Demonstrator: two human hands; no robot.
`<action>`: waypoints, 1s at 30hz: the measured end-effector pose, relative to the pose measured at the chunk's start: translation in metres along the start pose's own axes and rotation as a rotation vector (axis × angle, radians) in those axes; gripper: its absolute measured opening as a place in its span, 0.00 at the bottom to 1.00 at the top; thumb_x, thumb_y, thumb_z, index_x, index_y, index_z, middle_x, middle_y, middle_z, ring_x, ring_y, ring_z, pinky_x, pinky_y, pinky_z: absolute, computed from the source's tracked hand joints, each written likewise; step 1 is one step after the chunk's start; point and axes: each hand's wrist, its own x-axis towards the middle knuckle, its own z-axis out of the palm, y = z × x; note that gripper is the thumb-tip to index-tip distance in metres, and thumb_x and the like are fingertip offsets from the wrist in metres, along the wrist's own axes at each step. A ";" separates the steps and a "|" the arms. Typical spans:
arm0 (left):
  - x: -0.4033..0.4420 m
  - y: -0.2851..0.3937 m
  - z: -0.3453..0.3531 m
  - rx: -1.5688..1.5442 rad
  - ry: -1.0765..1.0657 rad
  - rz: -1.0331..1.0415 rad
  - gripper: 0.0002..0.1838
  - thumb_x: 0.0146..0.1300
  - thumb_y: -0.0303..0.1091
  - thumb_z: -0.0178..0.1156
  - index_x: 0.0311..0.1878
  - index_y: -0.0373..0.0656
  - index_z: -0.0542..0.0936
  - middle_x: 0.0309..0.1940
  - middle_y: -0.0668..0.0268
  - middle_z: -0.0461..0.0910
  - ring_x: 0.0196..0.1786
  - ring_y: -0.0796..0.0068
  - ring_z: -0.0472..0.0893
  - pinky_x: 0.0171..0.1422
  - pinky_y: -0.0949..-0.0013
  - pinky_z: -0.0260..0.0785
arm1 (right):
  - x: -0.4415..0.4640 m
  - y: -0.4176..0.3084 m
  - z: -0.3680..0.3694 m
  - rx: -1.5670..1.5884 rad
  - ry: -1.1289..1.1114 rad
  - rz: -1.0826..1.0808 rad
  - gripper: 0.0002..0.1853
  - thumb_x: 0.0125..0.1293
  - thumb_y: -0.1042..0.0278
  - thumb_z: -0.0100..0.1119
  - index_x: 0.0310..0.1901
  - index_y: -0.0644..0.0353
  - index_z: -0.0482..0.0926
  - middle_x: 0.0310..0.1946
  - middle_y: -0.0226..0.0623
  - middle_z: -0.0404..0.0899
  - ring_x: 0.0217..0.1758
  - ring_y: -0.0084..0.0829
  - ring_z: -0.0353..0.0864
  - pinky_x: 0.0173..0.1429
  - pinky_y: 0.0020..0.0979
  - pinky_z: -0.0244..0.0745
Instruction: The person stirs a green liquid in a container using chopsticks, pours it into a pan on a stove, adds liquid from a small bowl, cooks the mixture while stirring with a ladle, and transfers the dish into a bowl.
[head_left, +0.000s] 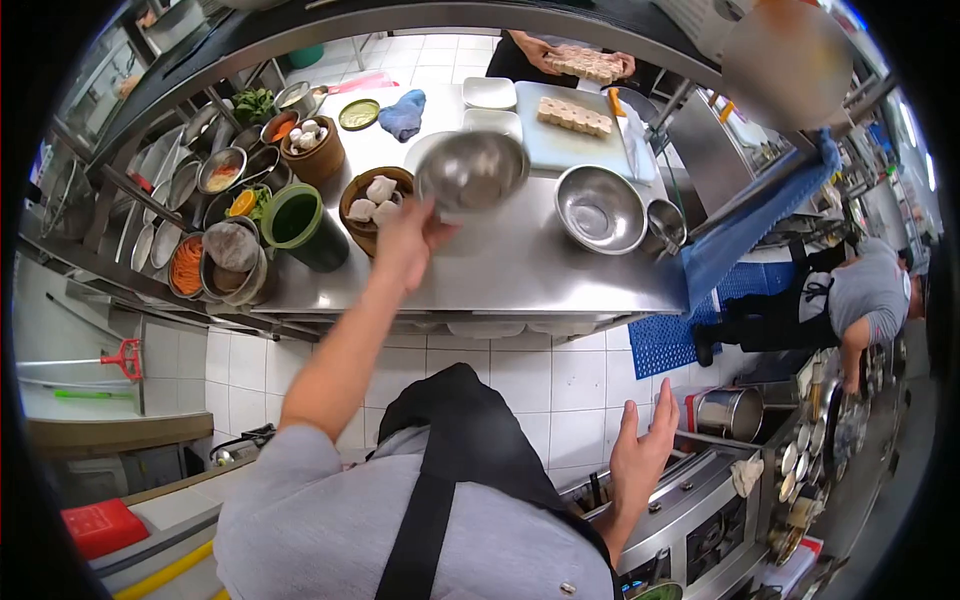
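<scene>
My left hand [402, 248] is closed on the rim of a metal mixing bowl [470, 175], which is slightly blurred and tilted above the steel counter [470, 285]. Just left of that hand, a round bamboo steamer [357, 232] holds several white dumplings or buns [380, 190]. A second metal bowl [600, 208] rests on the counter to the right, beside a small metal pot [666, 222]. My right hand [642, 450] is held out low on the right, fingers extended and nothing in it, near the stove [715, 525].
A white cutting board [548, 150] bears a tray of eggs or similar pieces [574, 116] and a knife [628, 135]. Across the counter a person's hands [540, 52] hold a similar tray. Ingredient containers [295, 215] crowd the left. Another person [860, 290] bends at right.
</scene>
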 end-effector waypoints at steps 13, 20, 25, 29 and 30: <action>0.420 0.083 -0.230 0.566 0.208 -0.107 0.22 0.63 0.32 0.62 0.59 0.36 0.73 0.52 0.48 0.78 0.49 0.53 0.83 0.44 0.52 0.85 | -0.017 -0.005 0.039 -0.008 0.150 0.130 0.31 0.67 0.68 0.59 0.69 0.71 0.63 0.60 0.62 0.70 0.63 0.59 0.69 0.67 0.47 0.64; 0.316 0.074 -0.168 0.704 0.480 -0.247 0.11 0.63 0.16 0.49 0.47 0.27 0.76 0.42 0.43 0.79 0.33 0.44 0.85 0.31 0.54 0.85 | -0.051 0.015 0.051 -0.038 0.165 0.275 0.32 0.64 0.67 0.62 0.67 0.72 0.65 0.59 0.62 0.71 0.62 0.59 0.70 0.66 0.46 0.66; 0.302 0.083 -0.153 0.968 0.486 -0.279 0.14 0.64 0.22 0.49 0.49 0.27 0.78 0.45 0.43 0.80 0.35 0.44 0.86 0.30 0.57 0.83 | -0.054 0.022 0.038 -0.043 0.213 0.251 0.31 0.64 0.68 0.62 0.66 0.72 0.66 0.58 0.61 0.71 0.61 0.59 0.71 0.67 0.47 0.65; 0.342 0.082 -0.166 1.990 0.211 -0.202 0.20 0.61 0.37 0.56 0.54 0.38 0.83 0.58 0.52 0.80 0.56 0.57 0.83 0.58 0.58 0.76 | -0.061 0.030 0.025 0.012 0.271 0.278 0.29 0.64 0.68 0.61 0.64 0.72 0.68 0.58 0.61 0.72 0.61 0.59 0.71 0.67 0.47 0.65; 0.330 0.096 -0.138 2.333 0.080 -0.170 0.21 0.60 0.38 0.57 0.54 0.41 0.84 0.60 0.54 0.79 0.61 0.60 0.80 0.64 0.59 0.72 | -0.062 0.034 0.022 0.008 0.273 0.287 0.28 0.64 0.68 0.61 0.64 0.72 0.69 0.58 0.61 0.72 0.61 0.59 0.71 0.67 0.47 0.65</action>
